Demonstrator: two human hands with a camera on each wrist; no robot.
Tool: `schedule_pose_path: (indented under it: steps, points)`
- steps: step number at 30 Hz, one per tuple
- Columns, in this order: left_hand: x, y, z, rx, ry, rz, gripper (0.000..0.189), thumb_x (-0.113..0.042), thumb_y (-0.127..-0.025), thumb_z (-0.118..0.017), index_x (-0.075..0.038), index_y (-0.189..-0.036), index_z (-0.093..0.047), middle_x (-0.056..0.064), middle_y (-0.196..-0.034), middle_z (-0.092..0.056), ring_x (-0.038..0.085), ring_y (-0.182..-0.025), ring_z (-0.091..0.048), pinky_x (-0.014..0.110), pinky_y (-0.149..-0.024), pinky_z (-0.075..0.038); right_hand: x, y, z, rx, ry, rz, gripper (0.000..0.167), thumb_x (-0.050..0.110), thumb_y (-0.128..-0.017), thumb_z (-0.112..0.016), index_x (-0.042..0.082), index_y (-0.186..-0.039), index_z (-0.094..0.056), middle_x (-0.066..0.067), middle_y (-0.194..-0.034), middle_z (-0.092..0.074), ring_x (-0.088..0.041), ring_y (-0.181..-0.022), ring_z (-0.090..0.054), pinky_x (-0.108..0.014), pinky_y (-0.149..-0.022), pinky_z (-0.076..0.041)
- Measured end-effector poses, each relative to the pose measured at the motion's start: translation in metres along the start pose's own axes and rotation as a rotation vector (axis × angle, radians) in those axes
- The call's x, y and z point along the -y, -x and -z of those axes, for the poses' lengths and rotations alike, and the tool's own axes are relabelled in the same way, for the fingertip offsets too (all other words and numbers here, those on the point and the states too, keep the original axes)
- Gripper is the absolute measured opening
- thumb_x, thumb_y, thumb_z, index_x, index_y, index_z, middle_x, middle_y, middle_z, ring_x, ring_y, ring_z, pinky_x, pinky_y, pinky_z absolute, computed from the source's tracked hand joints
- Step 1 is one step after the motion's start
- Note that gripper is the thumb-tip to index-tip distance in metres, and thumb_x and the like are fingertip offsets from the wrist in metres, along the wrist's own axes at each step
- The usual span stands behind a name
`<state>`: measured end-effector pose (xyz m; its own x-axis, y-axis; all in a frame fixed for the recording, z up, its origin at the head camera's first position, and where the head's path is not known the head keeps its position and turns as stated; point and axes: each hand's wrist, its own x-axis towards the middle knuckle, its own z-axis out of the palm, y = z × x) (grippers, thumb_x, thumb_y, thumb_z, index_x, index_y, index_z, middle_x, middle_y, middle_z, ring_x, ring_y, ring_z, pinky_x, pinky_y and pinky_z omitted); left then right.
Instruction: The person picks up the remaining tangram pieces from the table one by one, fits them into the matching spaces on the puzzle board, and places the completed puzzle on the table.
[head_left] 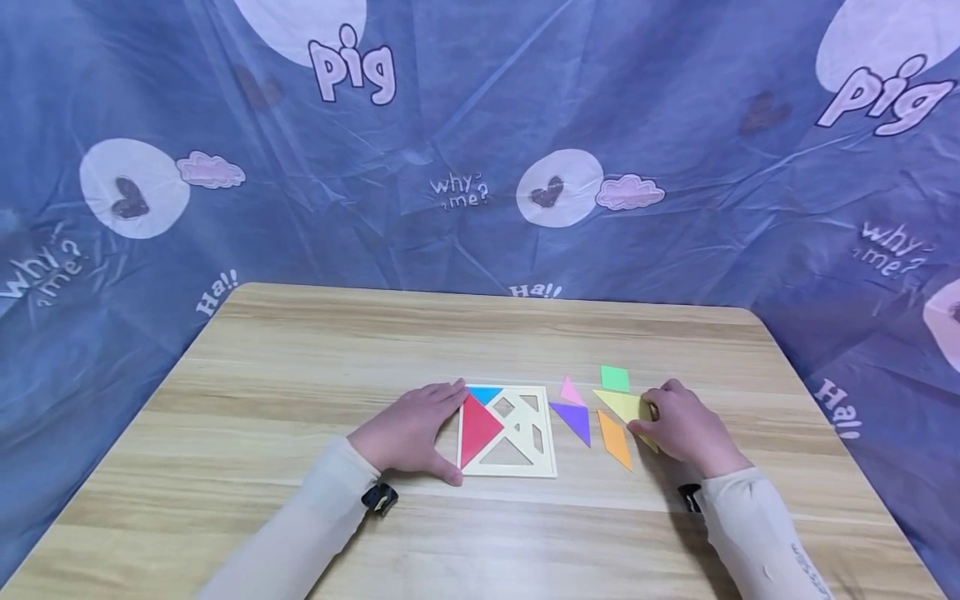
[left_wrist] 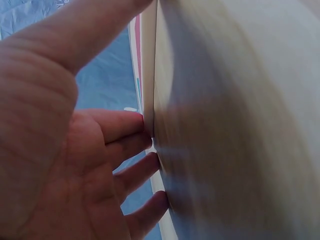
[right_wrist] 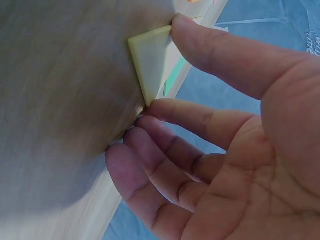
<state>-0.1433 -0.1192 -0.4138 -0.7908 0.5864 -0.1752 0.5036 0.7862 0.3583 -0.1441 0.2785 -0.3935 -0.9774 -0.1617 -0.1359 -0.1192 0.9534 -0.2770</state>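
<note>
Here's the right hand (head_left: 684,427) at the yellow triangle (head_left: 622,406), and the grip is a pinch: thumb on one side, forefinger on the other. From the right wrist, the piece spans the gap between those two tips, one corner poking out bare beyond them, the other three fingers lined up beside the forefinger. From the head, much of the triangle juts out left of the fingers, and a sliver shows on the near side of the thumb. Whether it's off the table (head_left: 300,350), one can't tell.

Over to the left hand (head_left: 411,429): thumb and fingers spread wide along the left edge of the board (head_left: 548,442), thumb at the near corner, fingertips at the far one. Inside sit the red triangle (head_left: 477,431) and a blue piece (head_left: 483,394).

Between board and pinch, pink (head_left: 570,392) and purple (head_left: 576,421) lie close together; orange (head_left: 615,439) sits just beside the yellow, green (head_left: 615,379) just beyond it.
</note>
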Motion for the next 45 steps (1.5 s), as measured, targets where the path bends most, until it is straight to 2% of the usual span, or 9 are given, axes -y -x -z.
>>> schedule_pose_path:
  steps: [10,20,28,33,38,45]
  points:
    - [-0.0013,-0.0005,0.0014,0.0,0.018,0.001,0.122,-0.061,-0.071,-0.088,-0.007,-0.163,-0.03,0.006,-0.17,-0.029,0.029,-0.155,-0.029,0.047,-0.124,-0.027,0.0001,0.0007,-0.0004,0.003,0.0,-0.004,0.051,0.027,-0.088,-0.08,-0.01,-0.12,-0.066,-0.025,-0.109,-0.056,-0.038,-0.094,-0.057,-0.058,-0.075,-0.053]
    - [-0.0001,-0.0015,0.0008,0.009,0.004,-0.01,0.122,-0.063,-0.072,-0.087,-0.007,-0.163,-0.029,0.006,-0.17,-0.028,0.03,-0.155,-0.028,0.049,-0.124,-0.028,-0.0013,-0.0001,-0.0001,0.009,-0.018,-0.007,0.05,0.027,-0.088,-0.08,-0.009,-0.119,-0.066,-0.023,-0.107,-0.055,-0.034,-0.091,-0.054,-0.051,-0.071,-0.051]
    - [-0.0003,0.0001,0.001,0.027,0.011,-0.002,0.12,-0.062,-0.073,-0.086,-0.008,-0.164,-0.027,0.005,-0.171,-0.026,0.029,-0.156,-0.026,0.049,-0.124,-0.026,-0.0018,0.0007,-0.0012,0.0,-0.029,0.001,0.043,0.027,-0.088,-0.08,-0.006,-0.112,-0.066,-0.023,-0.106,-0.055,-0.034,-0.092,-0.054,-0.051,-0.074,-0.051]
    - [-0.0009,0.0018,0.0031,0.026,0.023,-0.004,0.118,-0.059,-0.075,-0.086,-0.007,-0.164,-0.028,0.007,-0.17,-0.027,0.03,-0.155,-0.027,0.049,-0.124,-0.026,-0.0012,-0.0005,-0.0032,0.0,-0.031,0.008,0.045,0.026,-0.088,-0.08,-0.008,-0.113,-0.066,-0.023,-0.106,-0.055,-0.035,-0.09,-0.056,-0.053,-0.078,-0.051]
    - [-0.002,0.0031,0.0035,0.027,0.021,-0.009,0.117,-0.06,-0.075,-0.085,-0.006,-0.163,-0.029,0.008,-0.17,-0.027,0.031,-0.155,-0.027,0.049,-0.124,-0.026,-0.0012,-0.0007,-0.0035,0.003,-0.031,-0.001,0.046,0.027,-0.088,-0.08,-0.009,-0.113,-0.066,-0.02,-0.102,-0.055,-0.033,-0.087,-0.055,-0.051,-0.075,-0.05]
    - [-0.0037,0.0009,0.0027,0.023,0.0,-0.002,0.117,-0.063,-0.076,-0.082,-0.007,-0.163,-0.029,0.006,-0.171,-0.026,0.03,-0.156,-0.026,0.048,-0.124,-0.025,-0.0028,0.0004,-0.0011,0.016,-0.041,-0.022,0.044,0.028,-0.089,-0.079,-0.006,-0.112,-0.064,-0.013,-0.092,-0.05,-0.029,-0.082,-0.05,-0.041,-0.066,-0.044]
